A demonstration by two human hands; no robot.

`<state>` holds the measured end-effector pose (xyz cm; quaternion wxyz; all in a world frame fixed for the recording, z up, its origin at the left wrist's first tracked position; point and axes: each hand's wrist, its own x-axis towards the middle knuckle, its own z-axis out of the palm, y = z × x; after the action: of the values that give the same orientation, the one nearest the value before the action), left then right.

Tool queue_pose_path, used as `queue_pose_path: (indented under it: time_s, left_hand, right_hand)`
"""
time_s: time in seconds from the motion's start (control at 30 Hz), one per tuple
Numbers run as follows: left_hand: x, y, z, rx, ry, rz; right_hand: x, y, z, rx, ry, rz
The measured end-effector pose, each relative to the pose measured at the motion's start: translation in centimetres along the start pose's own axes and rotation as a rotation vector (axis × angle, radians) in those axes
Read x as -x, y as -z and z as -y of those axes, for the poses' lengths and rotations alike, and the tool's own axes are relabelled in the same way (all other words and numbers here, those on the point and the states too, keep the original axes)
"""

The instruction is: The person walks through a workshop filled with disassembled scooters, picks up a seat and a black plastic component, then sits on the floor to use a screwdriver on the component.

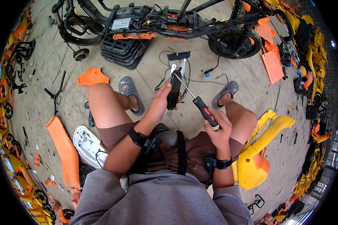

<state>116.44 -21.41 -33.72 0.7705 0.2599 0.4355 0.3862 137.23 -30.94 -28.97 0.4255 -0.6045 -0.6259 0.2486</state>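
My left hand (162, 98) is closed around a flat, dark oval part (173, 93) with a pale metal bracket (182, 67) at its top, held up between my knees. A screwdriver (204, 110) with a black and red handle is gripped in my right hand (219, 127). Its shaft slants up and left, and the tip meets the upper end of the dark part, near the bracket. Whether it sits in a screw is too small to tell. Beyond the part, a small black box (178, 56) with thin cables lies on the floor.
A stripped scooter frame (169, 22) with wheels stands ahead, a black crate (124, 50) beside it. At my left are an orange panel (64, 150) and a white tray-like shell (87, 144); at my right, yellow body panels (257, 165). Scattered parts line both sides.
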Motion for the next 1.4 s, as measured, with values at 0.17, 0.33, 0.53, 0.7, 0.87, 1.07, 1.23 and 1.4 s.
queue_pose_path:
  time_s: [0.17,0.33,0.53,0.7,0.87,1.07,1.23,1.4]
  left_hand:
    - [0.2,-0.2,-0.2,-0.033,0.006,0.011]
    - [0.1,-0.1,-0.1,-0.009,0.005,0.024]
    - [0.3,-0.2,-0.4,0.011,0.009,0.035]
    - [0.2,-0.1,-0.5,0.006,0.001,0.029]
    - [0.3,-0.1,-0.5,-0.029,-0.022,0.007]
    - [0.4,-0.2,-0.5,-0.033,-0.019,-0.021]
    - [0.4,-0.2,-0.5,-0.038,-0.012,-0.032]
    - [0.3,-0.1,-0.5,-0.037,-0.015,-0.026]
  right_hand:
    - [0.0,-0.1,0.4,0.012,-0.007,0.038]
    - [0.1,-0.2,0.3,0.016,-0.014,0.012]
    - [0.0,-0.5,0.0,0.031,-0.021,-0.062]
    - [0.2,-0.2,-0.3,-0.078,-0.056,-0.121]
    - [0.4,-0.1,-0.5,-0.153,-0.082,-0.157]
    - [0.4,-0.1,-0.4,-0.151,-0.09,-0.118]
    - [0.3,-0.1,-0.4,-0.155,-0.068,-0.114]
    - [0.2,-0.1,-0.3,-0.153,-0.074,-0.098]
